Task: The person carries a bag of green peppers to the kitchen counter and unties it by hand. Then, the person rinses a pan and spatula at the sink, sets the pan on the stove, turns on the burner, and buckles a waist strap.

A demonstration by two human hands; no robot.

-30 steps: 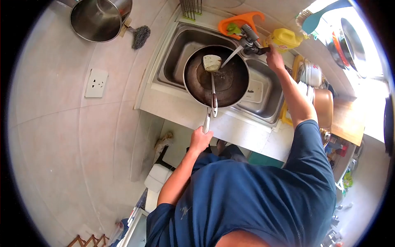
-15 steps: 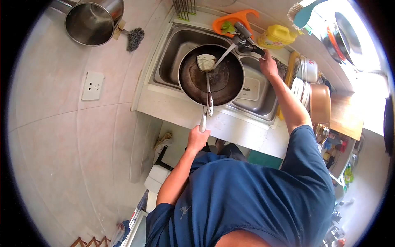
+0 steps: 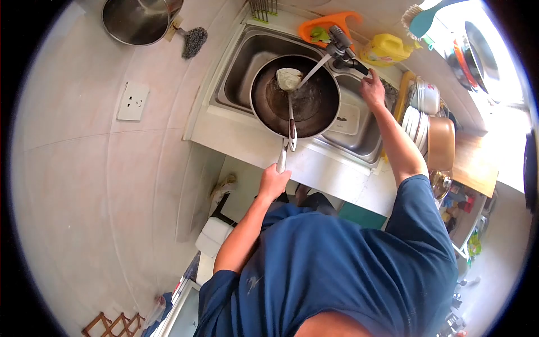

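My left hand [image 3: 273, 183] is wrapped round the handle [image 3: 282, 160] of a dark wok [image 3: 266, 106], which sits over the double sink. A spatula [image 3: 289, 80] lies in the wok, its handle resting across the near rim. My right hand [image 3: 372, 91] is closed on the black lever of the faucet [image 3: 340, 48]. From the faucet a pale streak reaches down over the wok; whether it is spout or running water I cannot tell. The wok's bottom looks wet and shiny.
The sink [image 3: 236, 62] has a second basin on the right holding a pale tray [image 3: 343, 119]. Behind stand an orange basket [image 3: 309, 28] and a yellow jug [image 3: 387, 49]. Plates [image 3: 414, 123] and a copper-coloured pot [image 3: 441, 143] stand at right. A steel pot [image 3: 132, 25] hangs at left.
The whole view has shifted slightly, so the sink and wok appear a little farther right and up. Both hands keep their grips. The wet patch in the wok looks larger.
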